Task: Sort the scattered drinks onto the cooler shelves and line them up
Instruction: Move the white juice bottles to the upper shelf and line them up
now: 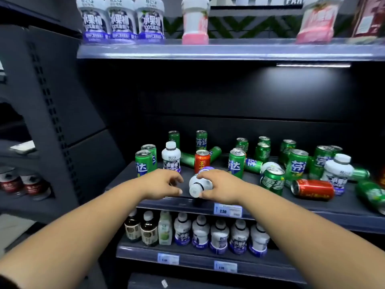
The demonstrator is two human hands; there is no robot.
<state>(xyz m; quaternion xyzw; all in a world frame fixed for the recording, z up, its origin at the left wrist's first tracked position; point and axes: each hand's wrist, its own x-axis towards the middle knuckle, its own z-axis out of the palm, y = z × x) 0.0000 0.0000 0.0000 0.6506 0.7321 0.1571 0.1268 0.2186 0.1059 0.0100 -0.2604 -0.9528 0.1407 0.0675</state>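
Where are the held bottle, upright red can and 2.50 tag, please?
Held bottle [196,183]: head view, white shoulder.
Upright red can [201,162]: head view, red side.
2.50 tag [227,211]: head view, printed face.

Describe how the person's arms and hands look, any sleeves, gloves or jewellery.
The left forearm and right forearm are bare, with no sleeve clearly in view. The left hand and right hand wear no gloves, and no rings, watch or bracelet show.

Middle shelf [260,202]: a white bottle [196,185] lies on its side, cap toward the front edge. Right grip [216,186] curls over it from above. Left grip [164,184] is just beside the bottle, fingers loosely curled, holding nothing. Behind, green cans [236,162] stand and lie mixed; one red can [313,189] lies flat.
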